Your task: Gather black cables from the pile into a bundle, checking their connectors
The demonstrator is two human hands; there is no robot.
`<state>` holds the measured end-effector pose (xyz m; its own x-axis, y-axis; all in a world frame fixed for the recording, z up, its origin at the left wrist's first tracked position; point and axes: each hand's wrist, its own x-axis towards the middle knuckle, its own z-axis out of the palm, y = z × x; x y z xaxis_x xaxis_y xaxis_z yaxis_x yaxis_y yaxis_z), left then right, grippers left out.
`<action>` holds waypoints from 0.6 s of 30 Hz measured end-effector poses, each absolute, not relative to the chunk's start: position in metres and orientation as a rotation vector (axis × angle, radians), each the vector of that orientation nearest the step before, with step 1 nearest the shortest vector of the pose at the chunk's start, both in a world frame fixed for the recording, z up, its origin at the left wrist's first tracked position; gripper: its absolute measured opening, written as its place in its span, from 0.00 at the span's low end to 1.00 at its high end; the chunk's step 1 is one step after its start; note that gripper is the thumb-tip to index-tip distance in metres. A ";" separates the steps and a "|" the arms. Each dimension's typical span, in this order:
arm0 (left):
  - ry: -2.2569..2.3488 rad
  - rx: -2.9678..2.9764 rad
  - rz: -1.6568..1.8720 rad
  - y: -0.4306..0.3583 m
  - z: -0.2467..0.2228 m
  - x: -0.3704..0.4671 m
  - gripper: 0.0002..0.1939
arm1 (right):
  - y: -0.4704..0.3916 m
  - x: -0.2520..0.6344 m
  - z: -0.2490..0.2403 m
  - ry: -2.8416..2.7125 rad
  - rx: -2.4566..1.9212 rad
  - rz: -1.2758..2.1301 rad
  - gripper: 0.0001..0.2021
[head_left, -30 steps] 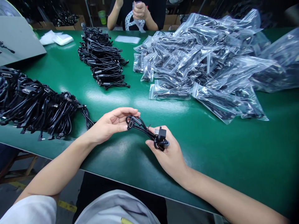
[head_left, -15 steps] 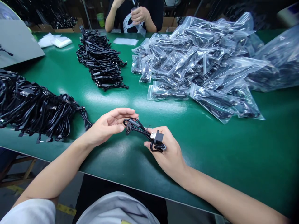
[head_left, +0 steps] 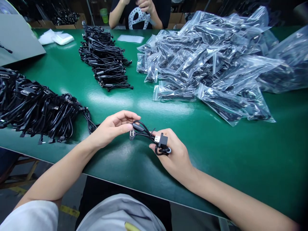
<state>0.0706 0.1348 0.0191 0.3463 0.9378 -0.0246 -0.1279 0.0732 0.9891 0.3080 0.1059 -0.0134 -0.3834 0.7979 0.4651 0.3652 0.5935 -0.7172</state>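
A small coiled black cable (head_left: 149, 136) with a connector at each end is held between both hands just above the green table (head_left: 216, 150). My left hand (head_left: 113, 128) pinches the end with the small plug, thumb and fingers curled around it. My right hand (head_left: 174, 155) grips the other end, where a square black socket and a loop of cable rest on its fingers. A large heap of loose black cables (head_left: 36, 107) lies to the left of my left hand.
A second stack of bundled black cables (head_left: 104, 59) lies at the far middle. A big pile of cables sealed in clear plastic bags (head_left: 211, 61) fills the right. A person in black (head_left: 139, 12) works across the table. White bags (head_left: 56, 38) and a grey panel (head_left: 16, 40) sit far left.
The cable has turned slightly in my hands, and the plug end now hangs a little lower. The person opposite has shifted their hands.
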 end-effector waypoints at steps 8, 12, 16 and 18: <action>0.851 1.204 0.940 0.134 0.022 0.072 0.11 | 0.107 0.306 -0.013 -1.821 -1.018 0.918 0.05; 0.881 1.178 0.932 0.133 0.023 0.072 0.11 | 0.108 0.304 -0.013 -1.787 -1.026 0.992 0.04; 0.927 1.189 0.939 0.133 0.022 0.073 0.10 | 0.108 0.305 -0.013 -1.794 -1.019 1.003 0.02; 0.954 1.204 0.951 0.134 0.021 0.073 0.10 | 0.107 0.306 -0.013 -1.816 -1.019 0.972 0.03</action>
